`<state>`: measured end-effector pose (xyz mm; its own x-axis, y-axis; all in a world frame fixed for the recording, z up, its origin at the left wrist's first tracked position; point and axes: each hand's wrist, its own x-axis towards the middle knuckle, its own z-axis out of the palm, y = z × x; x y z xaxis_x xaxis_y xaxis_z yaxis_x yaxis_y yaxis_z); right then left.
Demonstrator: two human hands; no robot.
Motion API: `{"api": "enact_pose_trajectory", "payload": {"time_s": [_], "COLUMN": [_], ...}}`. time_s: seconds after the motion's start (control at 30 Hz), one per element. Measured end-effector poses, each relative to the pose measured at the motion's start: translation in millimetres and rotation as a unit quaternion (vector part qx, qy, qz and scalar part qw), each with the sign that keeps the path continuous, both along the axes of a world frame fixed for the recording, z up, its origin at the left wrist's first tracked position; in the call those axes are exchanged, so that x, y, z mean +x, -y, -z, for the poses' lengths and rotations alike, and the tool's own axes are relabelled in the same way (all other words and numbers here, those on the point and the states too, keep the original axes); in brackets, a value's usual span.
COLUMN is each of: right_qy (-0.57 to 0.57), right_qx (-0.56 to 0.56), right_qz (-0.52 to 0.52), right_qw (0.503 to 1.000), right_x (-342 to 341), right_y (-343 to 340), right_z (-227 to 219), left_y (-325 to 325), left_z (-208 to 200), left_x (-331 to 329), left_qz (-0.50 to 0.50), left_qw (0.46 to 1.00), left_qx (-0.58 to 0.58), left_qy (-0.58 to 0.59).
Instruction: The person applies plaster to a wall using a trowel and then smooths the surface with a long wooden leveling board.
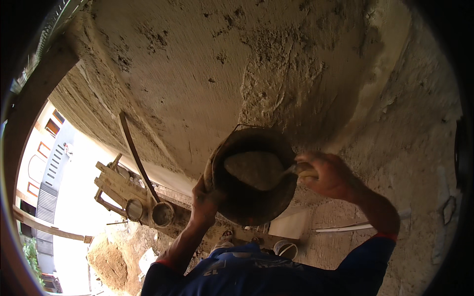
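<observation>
Left hand (205, 200) clamped on the mortar pan (249, 177) rim at seven o'clock, right hand (326, 175) gripping the loaded trowel (256, 170) (raised overhead): any tilt risks spilling wet mortar.

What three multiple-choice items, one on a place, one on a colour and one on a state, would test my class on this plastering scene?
1. Where is the left hand?
A. on the rim of the bucket
B. on the wall
C. on a plank

2. What colour are the sleeves?
A. green
B. blue with red cuffs
C. white

3. What state is the trowel in?
A. clean
B. lying on the ground
C. loaded with mortar

Answers: 1 A, the fingers clasp the bucket's left edge. 2 B, both arms show blue cloth. 3 C, the right hand holds it heaped with grey mortar over the bucket.
</observation>
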<state>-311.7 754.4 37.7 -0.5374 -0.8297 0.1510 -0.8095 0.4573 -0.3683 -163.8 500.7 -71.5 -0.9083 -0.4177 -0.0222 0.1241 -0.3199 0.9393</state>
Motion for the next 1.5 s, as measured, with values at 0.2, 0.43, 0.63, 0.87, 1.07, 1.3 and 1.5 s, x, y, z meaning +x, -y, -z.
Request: {"api": "enact_pose_trajectory", "payload": {"time_s": [0.2,0.43,0.63,0.87,1.07,1.3,1.5], "right_qy": [-0.082,-0.198,-0.186,-0.115,-0.348,-0.107,0.011], "right_qx": [-0.008,-0.070,-0.181,0.221,0.310,0.205,-0.009], "right_qz": [-0.101,0.120,0.169,0.010,-0.067,-0.051,-0.097], "right_qw": [0.991,0.970,0.951,0.968,0.882,0.972,0.995], "right_x": [-4.4,-81.9,-48.9,-14.0,-2.6,-6.1,14.4], "right_y": [1.9,-5.0,-39.0,-7.3,51.8,63.8,93.7], "right_z": [-117.0,-160.7,-179.4,-34.8,82.6,143.7,150.1], "left_y": [2.9,3.1,1.4,-6.8,0.5,9.1,37.4], "left_z": [-10.0,25.0,28.5,30.5,10.7,-9.5,-6.0], "left_x": [16.0,16.0,23.1,-0.8,-3.9,0.7,14.2], "left_qz": [-0.059,-0.049,-0.078,-0.036,-0.059,-0.062,-0.102], "left_qw": [0.998,0.993,0.995,0.993,0.968,0.950,0.957], "left_qx": [0.017,-0.099,0.000,-0.085,-0.230,-0.297,-0.265], "left_qy": [-0.014,0.044,0.057,0.070,0.080,0.077,0.057]}}
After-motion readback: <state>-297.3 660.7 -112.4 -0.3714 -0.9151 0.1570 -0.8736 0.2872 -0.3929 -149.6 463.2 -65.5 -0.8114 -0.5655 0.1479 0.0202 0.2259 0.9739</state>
